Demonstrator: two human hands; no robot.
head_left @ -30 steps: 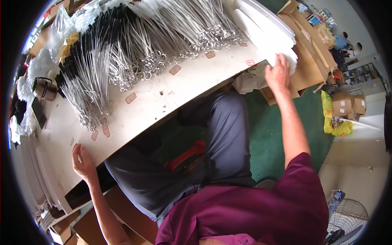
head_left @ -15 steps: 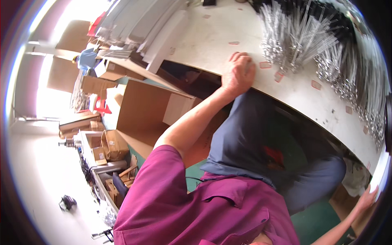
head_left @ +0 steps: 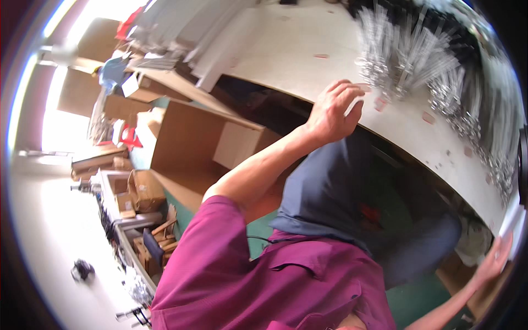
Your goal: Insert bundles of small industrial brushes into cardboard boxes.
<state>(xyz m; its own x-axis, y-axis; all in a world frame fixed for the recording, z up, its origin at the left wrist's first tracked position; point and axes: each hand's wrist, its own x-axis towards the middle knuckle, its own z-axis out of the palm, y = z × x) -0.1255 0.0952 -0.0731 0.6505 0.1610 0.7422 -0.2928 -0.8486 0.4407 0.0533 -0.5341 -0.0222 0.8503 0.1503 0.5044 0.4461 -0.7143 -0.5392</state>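
My left hand point(head_left: 334, 113) is raised at the near edge of the white table point(head_left: 286, 44), its fingers loosely bent and the thumb apart, with nothing seen in it. A small red-outlined tag on the tabletop is close to its fingertips. Just beyond lie bundles of thin clear strips with shiny metal ends point(head_left: 379, 60). At the far right my right hand point(head_left: 495, 259) has its fingers stretched out beside a white flat piece point(head_left: 516, 225). It is slightly blurred, and the picture's rim cuts the white piece off.
More clear strips point(head_left: 489, 110) line the table's right side over dark material. Long white panels point(head_left: 181, 27) are stacked at the left end. An open cardboard box point(head_left: 187, 143) stands left of my legs. Smaller cartons point(head_left: 147, 190) sit on a shelf farther left.
My left hand has lifted off the table edge, moved slightly right, and its fingers have loosened. My right hand has shifted a little up, its fingers straighter. The view has tilted slightly.
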